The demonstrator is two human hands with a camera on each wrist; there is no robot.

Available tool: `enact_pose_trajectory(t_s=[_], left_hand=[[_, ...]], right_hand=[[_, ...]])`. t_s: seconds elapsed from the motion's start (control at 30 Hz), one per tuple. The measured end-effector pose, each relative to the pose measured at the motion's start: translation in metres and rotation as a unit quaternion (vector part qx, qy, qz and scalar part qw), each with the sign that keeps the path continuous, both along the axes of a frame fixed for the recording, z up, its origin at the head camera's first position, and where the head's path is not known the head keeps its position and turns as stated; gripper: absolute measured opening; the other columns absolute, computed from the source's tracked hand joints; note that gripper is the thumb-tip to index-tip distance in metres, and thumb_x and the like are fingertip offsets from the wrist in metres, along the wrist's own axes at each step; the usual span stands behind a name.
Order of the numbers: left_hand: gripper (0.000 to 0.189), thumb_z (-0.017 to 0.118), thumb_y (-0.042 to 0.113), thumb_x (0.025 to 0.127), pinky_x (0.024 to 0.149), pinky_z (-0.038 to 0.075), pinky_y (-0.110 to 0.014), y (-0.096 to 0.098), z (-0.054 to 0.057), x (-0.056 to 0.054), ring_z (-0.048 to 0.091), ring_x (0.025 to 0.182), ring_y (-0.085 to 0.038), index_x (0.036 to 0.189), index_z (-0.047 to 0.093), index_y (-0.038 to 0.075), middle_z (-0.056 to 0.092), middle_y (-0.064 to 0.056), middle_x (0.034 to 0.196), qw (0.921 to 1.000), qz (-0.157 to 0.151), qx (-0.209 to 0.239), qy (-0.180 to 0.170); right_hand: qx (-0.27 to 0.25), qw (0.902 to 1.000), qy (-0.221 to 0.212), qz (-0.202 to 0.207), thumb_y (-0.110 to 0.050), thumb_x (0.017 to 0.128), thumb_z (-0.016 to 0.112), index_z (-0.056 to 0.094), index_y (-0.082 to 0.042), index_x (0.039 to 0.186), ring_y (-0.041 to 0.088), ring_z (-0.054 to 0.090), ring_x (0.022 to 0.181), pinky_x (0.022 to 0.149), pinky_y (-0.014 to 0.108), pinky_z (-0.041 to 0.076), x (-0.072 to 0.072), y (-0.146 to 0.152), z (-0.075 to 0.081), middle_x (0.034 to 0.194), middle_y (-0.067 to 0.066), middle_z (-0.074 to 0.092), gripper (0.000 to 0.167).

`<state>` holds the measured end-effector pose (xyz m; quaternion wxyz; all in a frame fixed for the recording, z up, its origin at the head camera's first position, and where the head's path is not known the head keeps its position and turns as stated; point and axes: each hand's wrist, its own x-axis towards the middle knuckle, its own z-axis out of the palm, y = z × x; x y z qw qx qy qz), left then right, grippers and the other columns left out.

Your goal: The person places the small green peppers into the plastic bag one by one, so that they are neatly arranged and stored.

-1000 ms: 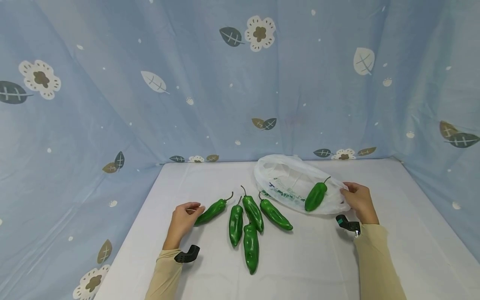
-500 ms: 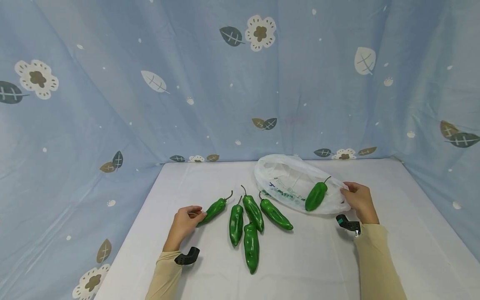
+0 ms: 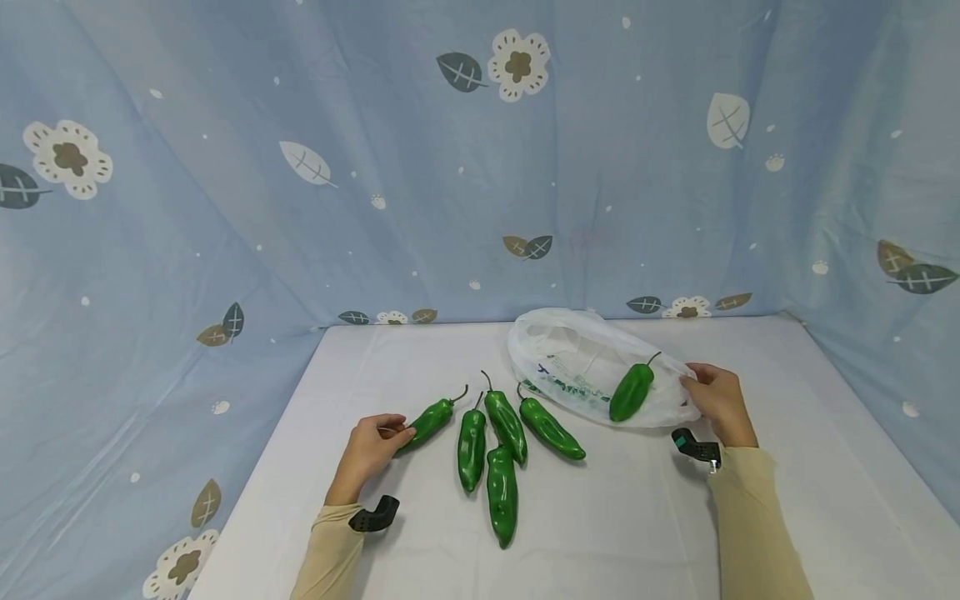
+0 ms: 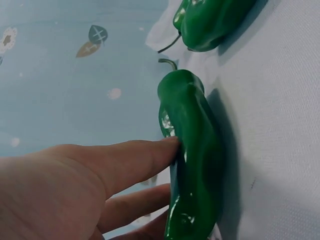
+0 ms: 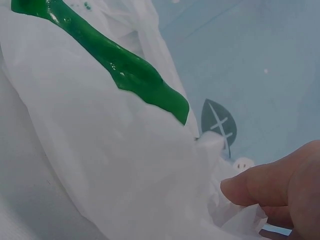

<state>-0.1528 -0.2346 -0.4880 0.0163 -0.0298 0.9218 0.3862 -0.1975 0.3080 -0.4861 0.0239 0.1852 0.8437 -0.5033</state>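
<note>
My left hand [image 3: 369,446] is at the lower end of a long green pepper [image 3: 432,421] on the left. In the left wrist view its thumb presses the side of the pepper [image 4: 192,125], with the other fingers reaching behind. My right hand [image 3: 720,402] pinches the right end of a thin white plastic bag [image 3: 566,332] between thumb and fingers. Another green pepper [image 3: 632,392] lies at that end of the bag, stem pointing up. In the right wrist view, white plastic overlaps the lower side of this pepper [image 5: 120,62].
Between the hands several more green peppers lie on the white tablecloth [image 3: 600,533]: one upright-lying pepper [image 3: 471,450], a front pepper [image 3: 502,496] and a slanted pepper [image 3: 551,429] by the bag. A patterned blue curtain [image 3: 420,167] hangs behind and at both sides.
My left hand has moved slightly right and down, closing its fingertips onto the left pepper, which has shifted a little. The right hand and bag have stayed put.
</note>
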Motion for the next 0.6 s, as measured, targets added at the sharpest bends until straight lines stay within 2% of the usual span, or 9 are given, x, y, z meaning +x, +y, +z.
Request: enact_pose_trajectory(t_s=[0.2,0.37,0.6], left_hand=[[0.037,0.077,0.020,0.092,0.083,0.058,-0.040,0.0013,0.0004,0.0005,0.072,0.096,-0.024,0.122,0.073,-0.001,0.077,-0.010,0.105,0.9998,-0.003,-0.017,-0.003],[0.038,0.077,0.021,0.093,0.087,0.058,-0.045,0.0017,0.0010,0.0003,0.073,0.098,-0.026,0.123,0.073,-0.001,0.077,-0.012,0.107,0.9996,-0.012,-0.025,-0.007],[0.038,0.078,0.022,0.093,0.086,0.059,-0.046,0.0027,0.0041,0.0019,0.073,0.099,-0.027,0.122,0.073,-0.001,0.077,-0.014,0.109,0.9995,-0.019,-0.023,-0.014]], right_hand=[[0.000,1.0000,-0.001,-0.001,-0.021,0.108,0.045,0.040,0.010,0.153,0.046,0.040,0.143,0.116,0.057,0.041,-0.0003,-0.0003,-0.0004,0.157,0.035,0.038,0.055],[-0.002,1.0000,0.001,0.001,-0.020,0.108,0.045,0.040,0.010,0.152,0.046,0.039,0.144,0.117,0.058,0.040,0.0000,-0.0007,0.0005,0.158,0.036,0.037,0.055],[-0.006,1.0000,-0.001,0.000,-0.020,0.108,0.045,0.040,0.010,0.153,0.046,0.038,0.145,0.118,0.058,0.039,0.0008,-0.0012,0.0019,0.159,0.036,0.036,0.055]])
